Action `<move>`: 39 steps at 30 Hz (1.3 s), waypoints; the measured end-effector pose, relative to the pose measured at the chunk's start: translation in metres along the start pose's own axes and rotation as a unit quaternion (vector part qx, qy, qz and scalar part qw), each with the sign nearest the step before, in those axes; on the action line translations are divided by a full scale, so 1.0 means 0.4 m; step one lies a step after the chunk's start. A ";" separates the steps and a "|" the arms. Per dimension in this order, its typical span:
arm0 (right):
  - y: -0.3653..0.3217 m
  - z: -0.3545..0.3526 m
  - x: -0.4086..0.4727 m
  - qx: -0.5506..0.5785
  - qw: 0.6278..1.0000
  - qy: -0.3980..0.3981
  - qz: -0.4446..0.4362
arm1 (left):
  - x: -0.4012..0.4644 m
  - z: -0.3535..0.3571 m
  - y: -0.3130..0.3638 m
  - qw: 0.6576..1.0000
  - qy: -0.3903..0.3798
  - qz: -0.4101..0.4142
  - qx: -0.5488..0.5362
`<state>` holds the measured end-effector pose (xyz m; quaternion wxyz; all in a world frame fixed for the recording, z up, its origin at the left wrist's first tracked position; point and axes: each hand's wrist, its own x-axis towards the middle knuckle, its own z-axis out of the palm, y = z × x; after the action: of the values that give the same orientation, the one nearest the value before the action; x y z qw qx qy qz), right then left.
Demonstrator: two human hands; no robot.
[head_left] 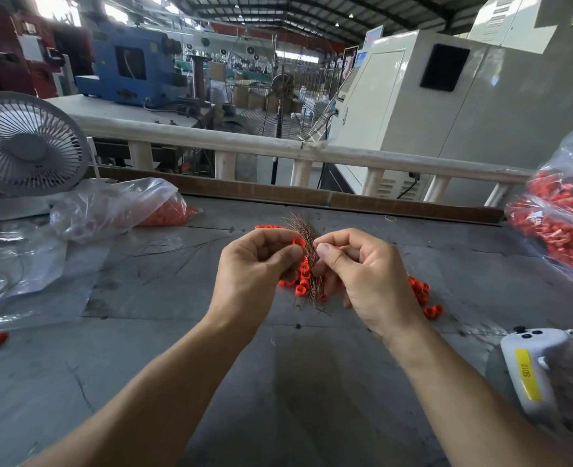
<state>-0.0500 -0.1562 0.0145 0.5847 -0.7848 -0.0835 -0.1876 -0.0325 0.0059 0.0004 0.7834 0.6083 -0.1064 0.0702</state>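
Where the ring-and-wire work stands: I judge it is about in the middle; one ring is being fitted now and many wait.
Done: the right bag (561, 224), at the table's right edge, is full of red pieces that seem to carry wires; whether they are finished pieces, I cannot tell.
Left to do: loose rings (303, 281) lie in a heap on the table (278, 382) under the hands, and the left bag (116, 207), near the far left corner, holds more.
Left hand (258, 264): fingers curled, thumb and forefinger pinching one red ring (299, 242).
Right hand (369, 274): fingers curled, thumb and forefinger pinching strands of the copper wire bundle (303, 227).
Red ring: raised above the middle of the table, touching the bundle, just beside the right thumb.
Copper wire bundle: upright between both hands, its tips fanning toward the far edge; which fingers carry its lower end is hidden.
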 end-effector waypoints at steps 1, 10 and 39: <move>-0.004 -0.001 -0.001 -0.004 1.000 0.000 -0.004 | 0.000 -0.001 0.000 1.000 0.001 0.001 0.002; -0.017 0.007 -0.010 -0.053 0.998 -0.011 -0.021 | -0.001 0.000 -0.001 1.000 -0.015 0.013 0.013; -0.004 -0.002 -0.001 -0.043 0.999 0.001 -0.029 | -0.001 -0.005 0.004 0.998 -0.038 -0.026 -0.045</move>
<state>-0.0511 -0.1564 0.0161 0.5445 -0.8064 -0.0979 -0.2089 -0.0332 0.0081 0.0014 0.8071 0.5769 -0.1236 0.0216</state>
